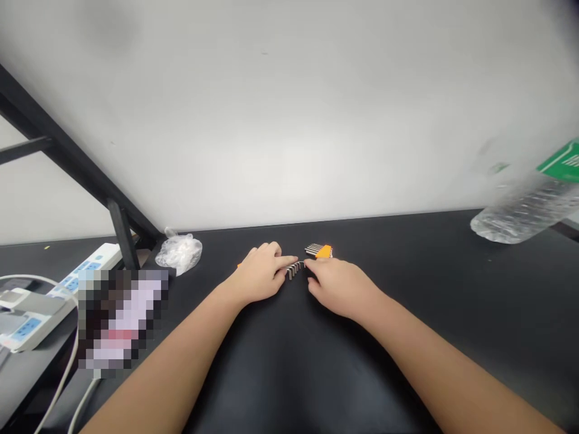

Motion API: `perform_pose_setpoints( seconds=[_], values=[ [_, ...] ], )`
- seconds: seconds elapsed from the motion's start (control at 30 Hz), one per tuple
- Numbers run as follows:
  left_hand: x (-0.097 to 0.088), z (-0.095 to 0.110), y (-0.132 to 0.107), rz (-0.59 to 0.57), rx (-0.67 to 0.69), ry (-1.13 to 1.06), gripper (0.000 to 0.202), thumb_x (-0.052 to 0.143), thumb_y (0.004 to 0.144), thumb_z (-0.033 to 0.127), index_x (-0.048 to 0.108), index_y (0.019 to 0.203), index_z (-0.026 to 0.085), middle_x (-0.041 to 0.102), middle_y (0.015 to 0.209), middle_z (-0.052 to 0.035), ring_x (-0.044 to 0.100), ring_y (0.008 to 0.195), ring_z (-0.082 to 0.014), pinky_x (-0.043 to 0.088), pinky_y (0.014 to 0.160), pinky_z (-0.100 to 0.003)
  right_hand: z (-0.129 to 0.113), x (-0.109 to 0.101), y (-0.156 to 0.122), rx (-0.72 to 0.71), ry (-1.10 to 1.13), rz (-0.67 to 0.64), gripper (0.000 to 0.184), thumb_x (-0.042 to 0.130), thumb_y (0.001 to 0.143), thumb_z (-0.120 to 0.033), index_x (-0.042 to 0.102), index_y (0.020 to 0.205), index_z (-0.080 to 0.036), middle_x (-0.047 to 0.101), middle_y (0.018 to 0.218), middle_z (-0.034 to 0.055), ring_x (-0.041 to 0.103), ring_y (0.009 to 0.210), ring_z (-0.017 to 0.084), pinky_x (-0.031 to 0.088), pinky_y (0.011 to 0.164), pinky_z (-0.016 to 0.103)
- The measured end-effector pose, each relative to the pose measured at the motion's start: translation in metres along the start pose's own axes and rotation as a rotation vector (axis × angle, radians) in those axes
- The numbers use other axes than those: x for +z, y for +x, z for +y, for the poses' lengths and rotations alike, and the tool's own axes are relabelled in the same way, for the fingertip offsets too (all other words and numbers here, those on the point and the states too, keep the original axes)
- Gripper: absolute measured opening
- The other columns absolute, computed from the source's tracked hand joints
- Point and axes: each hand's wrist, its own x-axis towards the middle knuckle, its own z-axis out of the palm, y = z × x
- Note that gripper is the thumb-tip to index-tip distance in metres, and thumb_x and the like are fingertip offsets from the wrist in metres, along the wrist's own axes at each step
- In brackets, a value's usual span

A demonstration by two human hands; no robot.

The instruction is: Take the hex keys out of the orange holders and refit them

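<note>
A short row of small metal hex keys (294, 269) lies on the black table (452, 301) between my two hands. My left hand (260, 274) rests on the table with fingers curled, its forefinger stretched out and touching the left end of the row. My right hand (337, 283) meets the row from the right, fingertips pressed together at its end. Just behind it lies an orange holder (322, 251) with more hex keys sticking out to the left. What the fingertips pinch is too small to make out.
A crumpled clear plastic bag (179, 252) lies left of my hands. White power strips (54, 295) with cables sit at the far left beside a black frame leg (122, 235). A clear water bottle (529, 208) lies at the right, by the white wall.
</note>
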Motion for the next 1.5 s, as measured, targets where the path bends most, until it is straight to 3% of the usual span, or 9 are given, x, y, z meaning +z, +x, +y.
perform_pose_setpoints(
  seconds=[0.13, 0.33, 0.5, 0.73, 0.87, 1.03, 1.17, 1.37, 1.5],
  values=[
    [0.0, 0.0, 0.0, 0.012, 0.016, -0.008, 0.042, 0.05, 0.099, 0.025, 0.066, 0.135, 0.039, 0.055, 0.108, -0.0062, 0.054, 0.094, -0.021, 0.047, 0.082, -0.036, -0.005, 0.008, 0.002, -0.032, 0.056, -0.042, 0.03, 0.047, 0.094, -0.021, 0.063, 0.119, -0.021, 0.071, 0.097, 0.0082, 0.063, 0.078, 0.021, 0.037, 0.064, 0.03],
    [-0.002, 0.001, -0.002, 0.031, 0.041, -0.007, 0.036, 0.052, 0.1, 0.029, 0.07, 0.13, 0.037, 0.055, 0.11, -0.0067, 0.054, 0.096, -0.0212, 0.047, 0.087, -0.038, 0.002, -0.003, 0.002, -0.041, 0.36, -0.132, 0.02, 0.046, 0.091, -0.019, 0.065, 0.097, -0.023, 0.066, 0.078, 0.0019, 0.053, 0.062, 0.016, 0.035, 0.056, 0.028],
    [-0.003, 0.002, -0.002, 0.024, 0.045, -0.029, 0.037, 0.052, 0.098, 0.027, 0.07, 0.129, 0.037, 0.056, 0.113, -0.0069, 0.054, 0.099, -0.0222, 0.048, 0.088, -0.039, 0.004, -0.003, 0.0, -0.023, 0.326, -0.092, 0.014, 0.05, 0.087, -0.016, 0.062, 0.083, -0.022, 0.063, 0.072, 0.002, 0.053, 0.06, 0.016, 0.035, 0.056, 0.028],
    [0.0, 0.0, 0.0, 0.009, 0.051, -0.07, 0.04, 0.052, 0.098, 0.025, 0.069, 0.131, 0.039, 0.055, 0.116, -0.0063, 0.056, 0.101, -0.0208, 0.049, 0.089, -0.037, 0.008, 0.001, 0.003, -0.051, 0.286, -0.107, 0.031, 0.052, 0.088, -0.015, 0.073, 0.109, -0.025, 0.071, 0.084, 0.0036, 0.06, 0.066, 0.017, 0.04, 0.06, 0.028],
    [-0.002, 0.001, 0.001, -0.021, 0.05, -0.067, 0.043, 0.05, 0.098, 0.023, 0.069, 0.132, 0.04, 0.054, 0.113, -0.0051, 0.058, 0.093, -0.0179, 0.049, 0.086, -0.034, 0.01, -0.004, 0.004, -0.014, 0.317, -0.038, 0.031, 0.051, 0.089, -0.015, 0.077, 0.1, -0.027, 0.073, 0.084, 0.0023, 0.063, 0.071, 0.018, 0.044, 0.064, 0.029],
    [-0.004, 0.001, 0.001, -0.018, 0.046, -0.088, 0.039, 0.05, 0.098, 0.024, 0.068, 0.13, 0.038, 0.056, 0.116, -0.0042, 0.059, 0.092, -0.017, 0.05, 0.086, -0.033, 0.014, -0.006, 0.005, 0.056, 0.335, 0.031, 0.032, 0.054, 0.087, -0.016, 0.079, 0.103, -0.029, 0.076, 0.094, 0.0011, 0.067, 0.081, 0.02, 0.047, 0.069, 0.031],
    [-0.005, 0.001, 0.001, 0.007, 0.002, -0.125, 0.041, 0.057, 0.094, 0.025, 0.06, 0.135, 0.03, 0.058, 0.124, -0.0059, 0.06, 0.102, -0.0209, 0.05, 0.089, -0.035, 0.016, -0.004, 0.006, 0.062, 0.308, 0.043, 0.032, 0.054, 0.088, -0.018, 0.078, 0.104, -0.029, 0.076, 0.096, 0.0016, 0.067, 0.084, 0.021, 0.047, 0.07, 0.031],
    [-0.005, -0.002, 0.005, 0.001, -0.042, -0.093, 0.023, 0.064, 0.091, 0.033, 0.066, 0.113, 0.024, 0.061, 0.118, -0.0074, 0.058, 0.107, -0.0246, 0.049, 0.09, -0.038, 0.028, -0.007, 0.009, 0.124, 0.163, 0.179, 0.029, 0.052, 0.092, -0.024, 0.076, 0.109, -0.027, 0.072, 0.102, 0.006, 0.065, 0.087, 0.023, 0.047, 0.073, 0.034],
    [-0.003, -0.008, 0.006, 0.012, -0.065, -0.123, 0.021, 0.066, 0.09, 0.037, 0.066, 0.106, 0.024, 0.062, 0.114, -0.0064, 0.058, 0.103, -0.0237, 0.048, 0.087, -0.037, 0.046, -0.005, 0.011, 0.115, 0.055, 0.263, 0.04, 0.061, 0.089, -0.029, 0.068, 0.127, -0.024, 0.062, 0.126, 0.013, 0.057, 0.11, 0.031, 0.049, 0.084, 0.039]
  ],
)
